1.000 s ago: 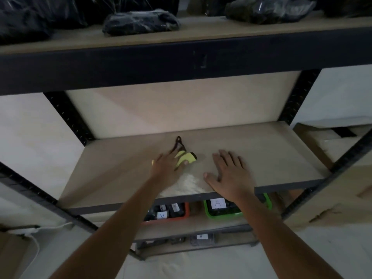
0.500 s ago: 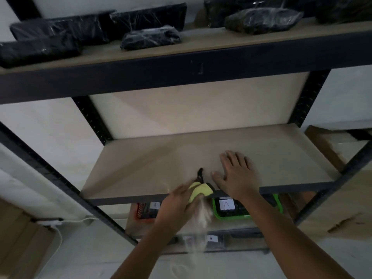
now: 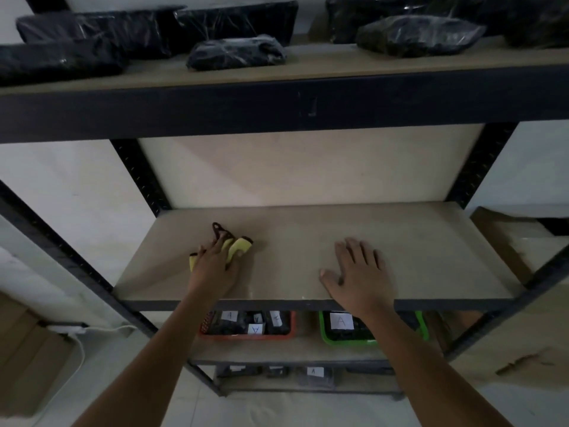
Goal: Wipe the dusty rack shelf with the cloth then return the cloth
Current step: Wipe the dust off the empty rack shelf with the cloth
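The rack shelf (image 3: 415, 241) is a pale wooden board in a dark metal frame, at chest height. My left hand (image 3: 215, 266) presses a yellow cloth (image 3: 240, 245) with dark trim and a dark loop flat onto the shelf's left part. Most of the cloth is hidden under the hand; only its folds poke out past the fingers. My right hand (image 3: 358, 272) lies flat on the shelf near the front edge, fingers spread, holding nothing.
Black wrapped bundles (image 3: 237, 52) lie on the upper shelf. Below, an orange basket (image 3: 292, 326) and a green basket (image 3: 423, 329) hold labelled items. Dark uprights (image 3: 141, 177) frame the shelf. A cardboard box (image 3: 505, 241) stands at right, a white cable (image 3: 80, 349) at left.
My left hand swept the cloth off the shelf's front edge, pushing pale dust down, then moved back onto the shelf farther left. My right hand stayed flat on the board.
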